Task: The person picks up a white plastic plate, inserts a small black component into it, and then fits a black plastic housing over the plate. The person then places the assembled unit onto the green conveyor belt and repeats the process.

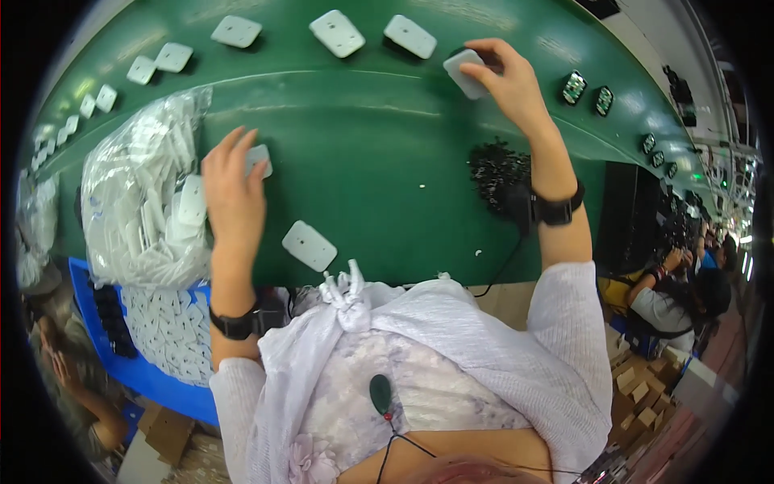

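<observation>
My right hand [509, 77] is at the far side of the green bench, over the raised strip. It pinches a white plastic cover [463, 74] between thumb and fingers; the cover has a dark edge. My left hand [234, 181] is beside the clear plastic bag, with its thumb and fingers about another white cover [260, 161] that they partly hide. One more white cover [192, 202] lies against the bag, just left of that hand. Closer to me, a single white cover [310, 246] with small holes rests on the green mat [363, 185].
A clear bag of white covers [141, 198] stands left, above a blue bin [145, 379] of white pieces. White covers [337, 34] and green circuit boards [574, 87] line the far strip. Small black parts [498, 173] are heaped right. People [673, 298] sit on both sides.
</observation>
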`<state>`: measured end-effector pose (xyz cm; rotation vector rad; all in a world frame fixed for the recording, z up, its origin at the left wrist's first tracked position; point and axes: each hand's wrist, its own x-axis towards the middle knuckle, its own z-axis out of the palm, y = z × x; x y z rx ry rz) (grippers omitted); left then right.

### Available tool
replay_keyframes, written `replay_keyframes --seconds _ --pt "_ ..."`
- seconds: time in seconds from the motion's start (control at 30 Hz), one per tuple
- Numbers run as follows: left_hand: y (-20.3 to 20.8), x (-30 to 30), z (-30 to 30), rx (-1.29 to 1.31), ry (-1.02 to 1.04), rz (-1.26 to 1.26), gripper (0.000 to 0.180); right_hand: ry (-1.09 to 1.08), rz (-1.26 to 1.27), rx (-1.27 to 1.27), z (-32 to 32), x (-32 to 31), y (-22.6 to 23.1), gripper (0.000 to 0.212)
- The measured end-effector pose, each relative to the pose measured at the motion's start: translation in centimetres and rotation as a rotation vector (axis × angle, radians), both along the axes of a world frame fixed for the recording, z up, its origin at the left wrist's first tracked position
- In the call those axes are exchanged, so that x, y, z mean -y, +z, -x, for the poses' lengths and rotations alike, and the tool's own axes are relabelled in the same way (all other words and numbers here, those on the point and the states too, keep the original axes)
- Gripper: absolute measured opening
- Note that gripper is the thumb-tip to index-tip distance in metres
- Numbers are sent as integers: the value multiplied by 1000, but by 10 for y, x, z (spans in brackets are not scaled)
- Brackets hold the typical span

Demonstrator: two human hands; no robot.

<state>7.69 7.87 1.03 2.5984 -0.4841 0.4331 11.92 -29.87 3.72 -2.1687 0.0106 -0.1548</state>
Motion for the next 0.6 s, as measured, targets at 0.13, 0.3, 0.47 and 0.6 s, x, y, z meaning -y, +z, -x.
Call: replay_keyframes --seconds 0.13,0.3,0.47,0.6 --pt "7 -14 -6 -90 -86 -79 52 151 96 -200 -42 37 -8 27" --pt "25 -5 -16 -297 -147 -153 55 112 149 -218 -71 68 -22 18" --pt "30 -4 -23 -431 -129 -104 50 278 -48 -128 -66 70 -18 34" --pt "27 -12 -19 -391 -86 -156 31 -32 298 -128 -17 54 11 28"
